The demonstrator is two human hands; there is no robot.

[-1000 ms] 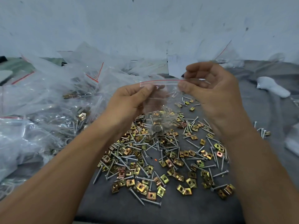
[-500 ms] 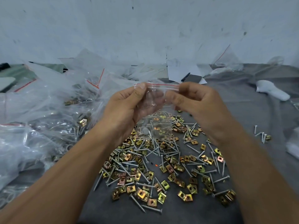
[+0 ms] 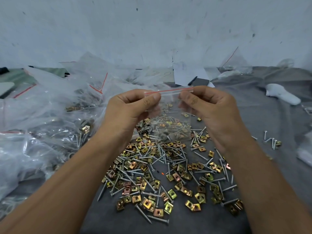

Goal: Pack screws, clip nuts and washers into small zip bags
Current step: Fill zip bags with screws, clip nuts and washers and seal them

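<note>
A small clear zip bag with a red strip along its top hangs between my hands above the table. Screws, washers and a clip nut lie in its bottom. My left hand pinches the left end of the zip strip between thumb and forefinger. At the right end, my right hand pinches the strip the same way. Below the bag a loose heap of gold clip nuts and silver screws spreads over the grey cloth.
A big pile of clear plastic bags, some filled with hardware, covers the left side. A white object lies at the far right, a few stray screws near it. Papers and a dark flat item sit by the white wall.
My hands drew together along the bag's top half a second ago and have since spread to its two ends. The bag hangs flatter, its strip stretched straight.
</note>
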